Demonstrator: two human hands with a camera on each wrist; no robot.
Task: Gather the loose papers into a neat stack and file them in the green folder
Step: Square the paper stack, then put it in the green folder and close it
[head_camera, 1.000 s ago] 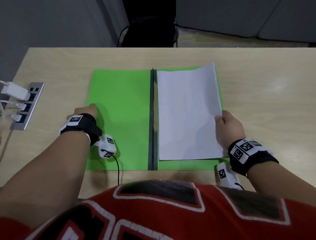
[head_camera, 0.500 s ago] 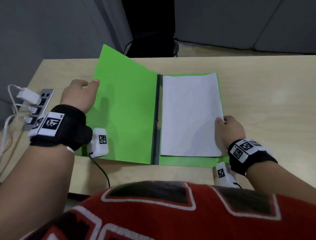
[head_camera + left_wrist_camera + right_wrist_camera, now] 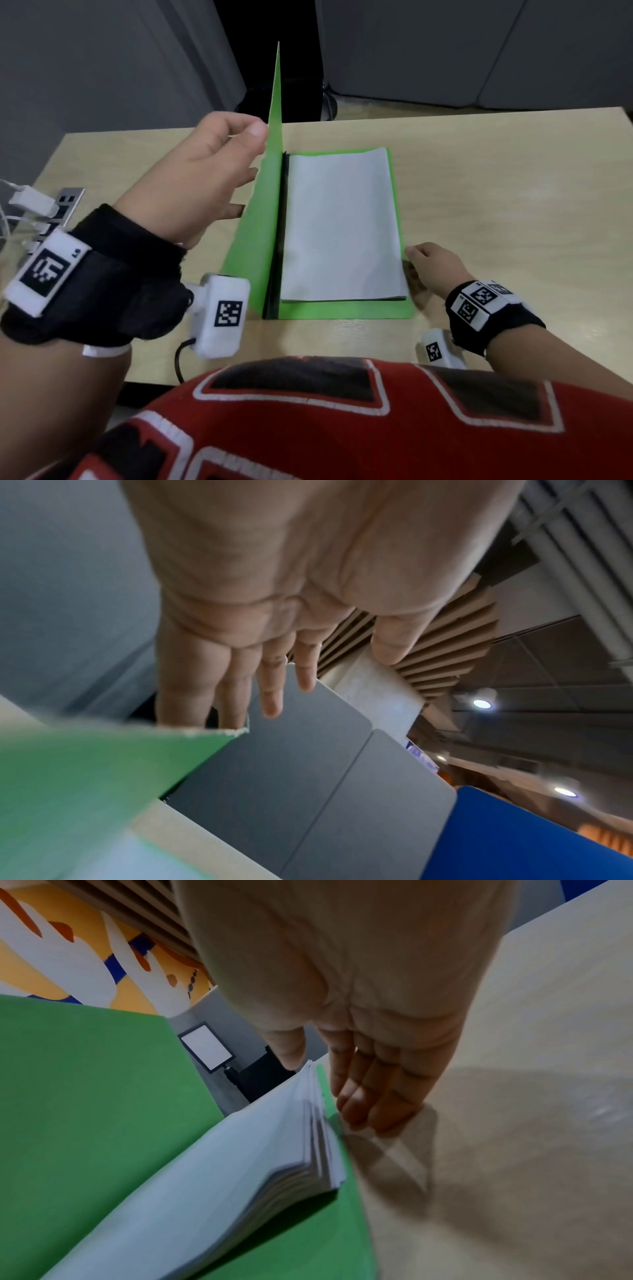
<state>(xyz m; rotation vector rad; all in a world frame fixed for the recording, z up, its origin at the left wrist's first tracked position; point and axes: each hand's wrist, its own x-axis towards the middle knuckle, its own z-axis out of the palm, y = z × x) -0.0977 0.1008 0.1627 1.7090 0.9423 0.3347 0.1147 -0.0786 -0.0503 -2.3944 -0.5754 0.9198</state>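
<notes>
The green folder [image 3: 342, 310] lies open on the table, its left cover [image 3: 263, 219] raised almost upright. My left hand [image 3: 219, 171] is behind that cover with straight fingers against it; in the left wrist view the cover [image 3: 85, 777] hides two fingertips while the other fingers [image 3: 270, 702] and the thumb show free. A neat white paper stack [image 3: 342, 222] rests flat on the folder's right half. My right hand [image 3: 428, 267] sits at the stack's right edge. Its straight fingers [image 3: 369, 1110] touch the table beside the folder's edge, and its thumb hovers by the top of the paper stack [image 3: 222, 1164].
A power strip [image 3: 58, 212] with white chargers and cables lies at the table's left edge. Bare wooden table [image 3: 513, 205] stretches to the right of the folder. A dark chair [image 3: 294, 96] stands beyond the far edge. A wrist camera cable [image 3: 178, 359] hangs near the front edge.
My left hand has swung the folder's left cover from flat on the table up to nearly vertical. The paper has settled flat, and my right hand has slid off it to its edge.
</notes>
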